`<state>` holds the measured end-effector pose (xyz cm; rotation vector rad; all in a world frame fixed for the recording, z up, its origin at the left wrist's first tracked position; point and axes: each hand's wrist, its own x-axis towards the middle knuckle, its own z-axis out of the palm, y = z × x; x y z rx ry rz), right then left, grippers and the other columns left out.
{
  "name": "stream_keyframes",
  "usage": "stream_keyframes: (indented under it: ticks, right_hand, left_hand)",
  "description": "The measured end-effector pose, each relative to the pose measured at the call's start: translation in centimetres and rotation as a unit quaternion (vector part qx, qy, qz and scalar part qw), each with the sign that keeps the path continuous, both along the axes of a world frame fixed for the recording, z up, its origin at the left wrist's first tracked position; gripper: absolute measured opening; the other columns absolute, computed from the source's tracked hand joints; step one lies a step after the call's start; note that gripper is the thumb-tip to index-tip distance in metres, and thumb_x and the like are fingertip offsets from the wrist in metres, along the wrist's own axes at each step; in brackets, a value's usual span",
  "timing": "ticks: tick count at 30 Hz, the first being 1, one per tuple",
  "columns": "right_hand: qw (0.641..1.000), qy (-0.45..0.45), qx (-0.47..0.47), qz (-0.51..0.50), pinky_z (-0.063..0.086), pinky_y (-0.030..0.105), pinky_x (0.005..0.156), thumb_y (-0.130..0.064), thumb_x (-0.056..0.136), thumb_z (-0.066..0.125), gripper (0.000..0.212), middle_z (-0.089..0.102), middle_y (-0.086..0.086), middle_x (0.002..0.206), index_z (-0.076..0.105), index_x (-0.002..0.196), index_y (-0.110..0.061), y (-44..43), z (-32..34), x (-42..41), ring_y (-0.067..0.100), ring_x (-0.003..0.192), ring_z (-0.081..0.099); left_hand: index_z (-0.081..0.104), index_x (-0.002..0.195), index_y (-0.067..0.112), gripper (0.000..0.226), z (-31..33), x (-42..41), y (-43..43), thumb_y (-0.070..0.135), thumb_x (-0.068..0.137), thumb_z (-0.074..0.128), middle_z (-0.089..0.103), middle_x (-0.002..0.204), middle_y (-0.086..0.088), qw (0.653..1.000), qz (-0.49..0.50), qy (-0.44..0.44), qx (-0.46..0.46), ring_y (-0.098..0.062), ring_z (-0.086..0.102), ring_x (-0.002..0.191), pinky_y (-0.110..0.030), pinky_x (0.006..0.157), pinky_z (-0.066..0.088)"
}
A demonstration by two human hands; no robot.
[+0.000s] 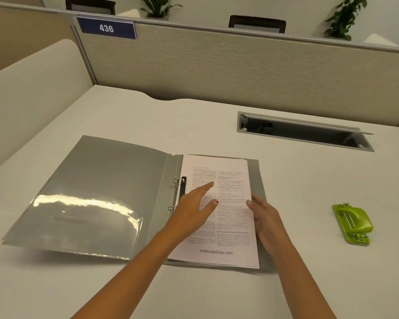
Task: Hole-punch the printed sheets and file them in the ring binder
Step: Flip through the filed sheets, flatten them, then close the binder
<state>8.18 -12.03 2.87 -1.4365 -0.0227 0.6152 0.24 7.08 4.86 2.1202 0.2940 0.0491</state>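
While the sheets [230,176] lie in the open ring binder [106,180], the left hand [194,210] lies flat on them and the right hand [263,215] touches their edge. Filing looks almost done.

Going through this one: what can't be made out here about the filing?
Head view only.
Whether the sheets are threaded on the rings: the left hand covers the margin by the lower ring.
Body text: too small to read; only the footer is legible.
Right hand: whether its fingertips slip under the sheets' edge cannot be told.
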Motion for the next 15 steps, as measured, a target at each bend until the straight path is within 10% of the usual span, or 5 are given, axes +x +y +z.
stream_keyframes:
  ticks: [6,15]
  right_hand:
    - [0.985,-0.016,-0.158,-0.066,0.06,0.042,0.081,-0.015,0.087,0.068,0.017,0.075,0.002,0.1,0.067,0.103,-0.02,-0.4,-0.2,0.3,0.023,0.088,0.073]
    - [0.947,-0.09,-0.264,-0.158,0.056,0.022,0.066,-0.018,0.087,0.068,0.009,0.076,0.002,0.072,0.071,0.095,-0.016,-2.1,0.4,1.1,0.015,0.057,0.073]
  left_hand:
    - [0.017,0.152,0.022,0.06,-2.7,-1.3,0.6,0.044,0.1,0.037,0.012,0.161,0.006,0.963,-0.093,-0.016,0.253,-0.008,0.002,0.148,-0.024,0.116,-0.013]
    - [-0.003,0.153,0.018,0.09,-4.0,-2.2,-0.2,0.074,0.083,-0.002,-0.006,0.162,0.002,0.914,-0.114,0.026,0.389,-0.013,-0.007,0.149,-0.036,0.122,-0.003]
